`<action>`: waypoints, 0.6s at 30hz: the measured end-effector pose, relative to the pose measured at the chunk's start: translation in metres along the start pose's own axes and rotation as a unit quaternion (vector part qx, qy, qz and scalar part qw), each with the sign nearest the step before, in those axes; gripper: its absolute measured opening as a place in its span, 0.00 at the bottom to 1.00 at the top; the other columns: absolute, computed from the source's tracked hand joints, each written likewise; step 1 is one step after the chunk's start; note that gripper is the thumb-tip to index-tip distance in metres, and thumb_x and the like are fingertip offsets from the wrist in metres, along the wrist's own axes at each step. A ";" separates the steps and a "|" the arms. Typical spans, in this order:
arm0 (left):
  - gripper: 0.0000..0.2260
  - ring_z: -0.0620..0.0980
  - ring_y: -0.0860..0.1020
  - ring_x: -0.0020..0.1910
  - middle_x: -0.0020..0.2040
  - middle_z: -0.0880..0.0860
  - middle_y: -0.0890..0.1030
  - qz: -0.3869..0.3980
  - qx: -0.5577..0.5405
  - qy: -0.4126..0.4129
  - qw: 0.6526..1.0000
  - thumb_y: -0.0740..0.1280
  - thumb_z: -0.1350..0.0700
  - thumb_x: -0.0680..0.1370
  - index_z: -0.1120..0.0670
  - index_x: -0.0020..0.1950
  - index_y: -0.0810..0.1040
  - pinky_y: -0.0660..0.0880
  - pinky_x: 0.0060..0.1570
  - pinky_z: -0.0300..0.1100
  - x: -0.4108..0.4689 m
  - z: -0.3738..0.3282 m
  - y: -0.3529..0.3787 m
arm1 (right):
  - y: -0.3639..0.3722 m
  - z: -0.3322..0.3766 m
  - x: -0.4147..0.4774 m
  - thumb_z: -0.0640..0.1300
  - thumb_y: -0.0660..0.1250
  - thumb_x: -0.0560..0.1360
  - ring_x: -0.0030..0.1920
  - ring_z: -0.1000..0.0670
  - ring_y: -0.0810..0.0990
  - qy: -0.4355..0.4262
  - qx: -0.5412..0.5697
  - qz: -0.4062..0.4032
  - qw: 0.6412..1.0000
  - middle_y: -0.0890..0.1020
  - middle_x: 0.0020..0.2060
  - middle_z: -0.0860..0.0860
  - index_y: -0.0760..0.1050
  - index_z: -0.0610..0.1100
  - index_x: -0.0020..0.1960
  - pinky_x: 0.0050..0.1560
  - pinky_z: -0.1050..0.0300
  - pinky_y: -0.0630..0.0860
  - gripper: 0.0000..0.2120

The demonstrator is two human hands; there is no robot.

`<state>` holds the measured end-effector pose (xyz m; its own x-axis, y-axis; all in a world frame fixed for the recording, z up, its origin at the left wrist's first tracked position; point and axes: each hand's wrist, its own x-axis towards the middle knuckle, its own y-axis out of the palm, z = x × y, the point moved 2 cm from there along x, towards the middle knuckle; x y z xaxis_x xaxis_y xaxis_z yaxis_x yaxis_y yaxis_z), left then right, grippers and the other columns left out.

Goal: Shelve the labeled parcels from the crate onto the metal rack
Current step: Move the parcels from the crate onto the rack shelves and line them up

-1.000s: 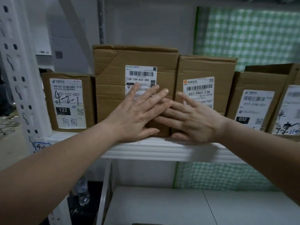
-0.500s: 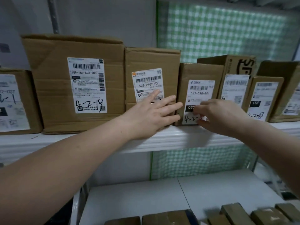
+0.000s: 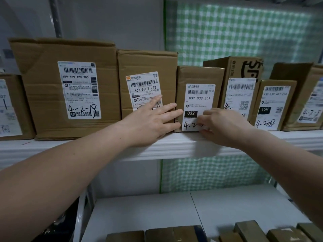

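Observation:
Brown cardboard parcels with white labels stand in a row on the white metal rack shelf [image 3: 97,148]. My left hand [image 3: 150,121] lies flat with straight fingers on the lower front of the parcel labelled 507-P802 [image 3: 146,62]. My right hand [image 3: 225,126] has its fingers curled, and their tips rest against the lower label of the smaller parcel labelled 032-038-E01 [image 3: 199,75], without wrapping round it. To the left stands the big parcel labelled 159-159-A03-280 [image 3: 45,81].
More labelled parcels [image 3: 274,102] fill the shelf to the right, and one [image 3: 10,109] at the far left. A green checked cloth [image 3: 244,32] hangs behind. Below is a white lower shelf [image 3: 148,210], with several brown parcels [image 3: 174,233] at the frame's bottom edge.
Both hands left the 159 parcel and moved right along the shelf, the left onto the 507 parcel, the right onto the 032 parcel. The view swung right with them.

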<state>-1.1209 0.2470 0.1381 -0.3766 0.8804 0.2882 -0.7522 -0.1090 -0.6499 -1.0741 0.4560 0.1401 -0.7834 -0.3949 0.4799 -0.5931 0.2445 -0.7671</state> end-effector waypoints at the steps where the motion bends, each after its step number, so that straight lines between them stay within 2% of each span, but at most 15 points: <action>1: 0.19 0.55 0.56 0.77 0.78 0.53 0.58 -0.018 0.001 0.006 1.000 0.54 0.50 0.83 0.47 0.74 0.65 0.47 0.73 0.59 0.002 -0.001 -0.002 | 0.000 -0.002 -0.003 0.52 0.60 0.80 0.54 0.50 0.77 0.003 0.017 -0.005 1.000 0.78 0.51 0.54 0.75 0.50 0.61 0.37 0.58 0.68 0.12; 2: 0.18 0.56 0.64 0.74 0.75 0.54 0.65 -0.046 -0.005 0.012 0.999 0.57 0.51 0.81 0.49 0.71 0.70 0.55 0.71 0.59 0.004 -0.004 -0.005 | -0.001 -0.005 -0.006 0.51 0.61 0.79 0.52 0.49 0.78 0.014 0.040 -0.013 0.999 0.79 0.50 0.54 0.77 0.50 0.58 0.36 0.58 0.70 0.11; 4: 0.15 0.58 0.75 0.63 0.65 0.56 0.76 -0.103 -0.067 0.009 0.992 0.62 0.53 0.78 0.53 0.63 0.77 0.71 0.61 0.56 0.014 -0.013 -0.007 | -0.002 -0.017 -0.015 0.49 0.63 0.78 0.44 0.48 0.78 0.058 0.076 -0.029 0.995 0.81 0.45 0.54 0.78 0.49 0.51 0.33 0.57 0.72 0.07; 6: 0.16 0.58 0.78 0.57 0.60 0.55 0.79 -0.123 -0.160 -0.012 0.979 0.59 0.54 0.77 0.55 0.62 0.78 0.77 0.53 0.52 0.026 -0.024 -0.015 | 0.001 -0.031 -0.026 0.50 0.64 0.76 0.40 0.48 0.77 0.115 0.086 -0.017 0.989 0.81 0.40 0.53 0.78 0.50 0.46 0.33 0.57 0.71 0.06; 8: 0.16 0.56 0.74 0.61 0.63 0.54 0.77 -0.126 -0.196 -0.023 0.972 0.57 0.54 0.79 0.55 0.64 0.76 0.73 0.58 0.53 0.041 -0.035 -0.021 | 0.005 -0.040 -0.032 0.50 0.64 0.76 0.39 0.48 0.76 0.144 0.085 0.007 0.986 0.81 0.39 0.53 0.77 0.50 0.45 0.34 0.54 0.75 0.06; 10: 0.16 0.54 0.68 0.68 0.68 0.52 0.72 -0.108 -0.169 -0.010 0.980 0.56 0.53 0.80 0.53 0.67 0.73 0.62 0.68 0.52 0.056 -0.046 -0.020 | 0.007 -0.042 -0.035 0.49 0.63 0.76 0.41 0.47 0.77 0.146 0.085 0.013 0.986 0.81 0.41 0.52 0.77 0.50 0.46 0.36 0.51 0.78 0.06; 12: 0.17 0.53 0.62 0.72 0.72 0.52 0.68 -0.088 -0.147 -0.005 0.985 0.55 0.52 0.82 0.51 0.69 0.71 0.53 0.72 0.53 0.065 -0.054 -0.015 | 0.009 -0.041 -0.035 0.47 0.62 0.77 0.43 0.47 0.78 0.143 0.100 0.010 0.985 0.80 0.42 0.51 0.78 0.49 0.49 0.38 0.51 0.77 0.07; 13: 0.16 0.54 0.63 0.72 0.71 0.53 0.70 -0.096 -0.145 -0.002 0.985 0.55 0.53 0.81 0.52 0.68 0.73 0.53 0.72 0.54 0.068 -0.057 -0.014 | 0.009 -0.040 -0.034 0.47 0.61 0.77 0.45 0.47 0.78 0.141 0.110 0.008 0.984 0.80 0.44 0.51 0.78 0.48 0.50 0.38 0.51 0.76 0.07; 15: 0.15 0.57 0.70 0.67 0.65 0.55 0.76 -0.137 -0.147 0.007 0.980 0.58 0.54 0.79 0.55 0.61 0.79 0.61 0.69 0.58 0.073 -0.060 -0.014 | 0.009 -0.038 -0.034 0.47 0.62 0.78 0.46 0.47 0.77 0.128 0.123 0.008 0.984 0.79 0.45 0.51 0.78 0.48 0.53 0.39 0.51 0.76 0.08; 18: 0.15 0.58 0.75 0.62 0.58 0.55 0.80 -0.184 -0.159 0.011 0.970 0.58 0.55 0.76 0.56 0.55 0.81 0.67 0.65 0.57 0.086 -0.063 -0.012 | 0.007 -0.042 -0.041 0.47 0.62 0.78 0.45 0.47 0.78 0.126 0.124 -0.010 0.984 0.79 0.44 0.50 0.79 0.47 0.52 0.38 0.50 0.76 0.09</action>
<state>-1.1103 0.3527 0.1266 -0.0991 0.8425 0.5295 -0.6275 0.3600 -0.6904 -1.0537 0.5107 0.1328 -0.8123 -0.1571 0.5616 -0.5690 0.0026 -0.8223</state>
